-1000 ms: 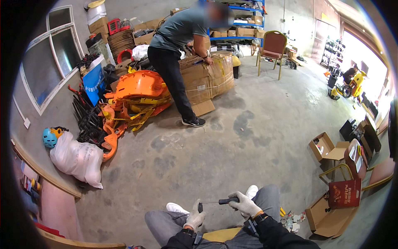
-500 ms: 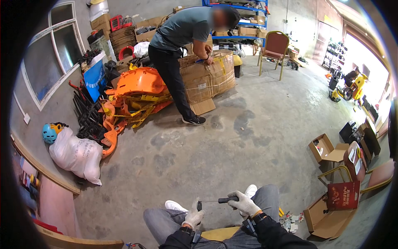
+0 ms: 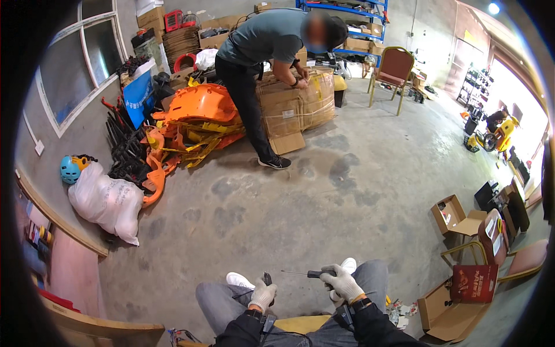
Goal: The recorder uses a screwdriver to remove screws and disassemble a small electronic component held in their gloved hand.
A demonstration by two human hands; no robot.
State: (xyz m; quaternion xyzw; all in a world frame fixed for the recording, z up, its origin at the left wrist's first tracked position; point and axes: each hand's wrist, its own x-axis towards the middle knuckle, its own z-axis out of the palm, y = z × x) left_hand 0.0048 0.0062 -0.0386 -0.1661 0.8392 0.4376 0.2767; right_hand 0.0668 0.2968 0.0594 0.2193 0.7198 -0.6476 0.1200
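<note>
Both my hands wear pale knitted gloves and hover above my lap. In my right hand [image 3: 343, 283] is a screwdriver [image 3: 314, 274], gripped by its black handle, with the thin metal shaft pointing left. My left hand [image 3: 263, 295] is closed around a small black part [image 3: 267, 279]; its top end sticks up past the fingers, and its kind I cannot make out. A gap separates the screwdriver's tip from the black part.
A person in a grey T-shirt [image 3: 263, 40] bends over a large taped carton [image 3: 295, 107]. Orange plastic panels [image 3: 202, 104] are piled at left, near a white plastic bag [image 3: 107, 199]. Open cardboard boxes [image 3: 454, 315] and chairs [image 3: 529, 259] stand at right.
The screwdriver's tip has come away from the black part, and my hands are farther apart. My left hand has shifted slightly left. The view has tilted a little.
</note>
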